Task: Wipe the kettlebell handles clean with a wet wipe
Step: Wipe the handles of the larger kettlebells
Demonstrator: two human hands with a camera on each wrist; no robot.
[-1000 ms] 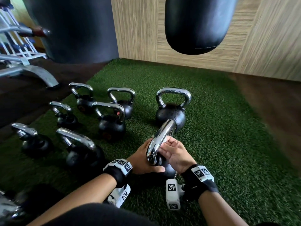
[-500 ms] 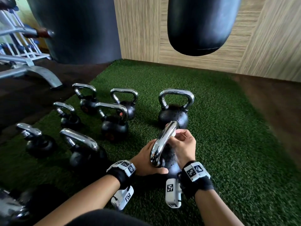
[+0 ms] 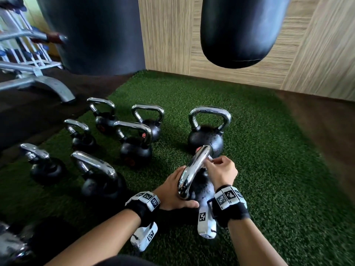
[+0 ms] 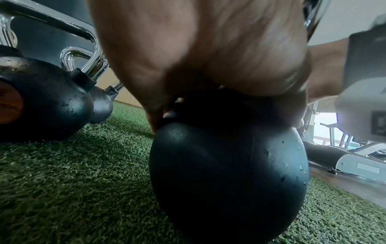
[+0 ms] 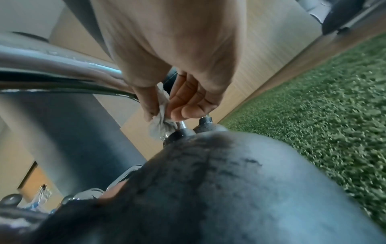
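Observation:
A black kettlebell (image 3: pixel 204 186) with a chrome handle (image 3: pixel 194 167) stands on the green turf in front of me. My left hand (image 3: pixel 173 191) grips its body near the handle's near leg; in the left wrist view the palm (image 4: pixel 208 49) lies over the black ball (image 4: pixel 227 173). My right hand (image 3: pixel 221 170) pinches a crumpled white wet wipe (image 5: pixel 159 121) against the far leg of the handle (image 5: pixel 62 72), just above the ball (image 5: pixel 208 189). In the head view only a sliver of the wipe (image 3: pixel 209 159) shows.
Several more kettlebells (image 3: pixel 134 143) stand in rows to the left, and one (image 3: pixel 206 135) stands just beyond the one I hold. Two black punching bags (image 3: pixel 240 29) hang above. A bench frame (image 3: pixel 44 83) stands far left, a wooden wall (image 3: pixel 169 35) behind, and turf (image 3: pixel 278 169) on the right.
My right hand has slid along the handle from near its middle to the far end, close to the far leg. The left hand has kept its hold.

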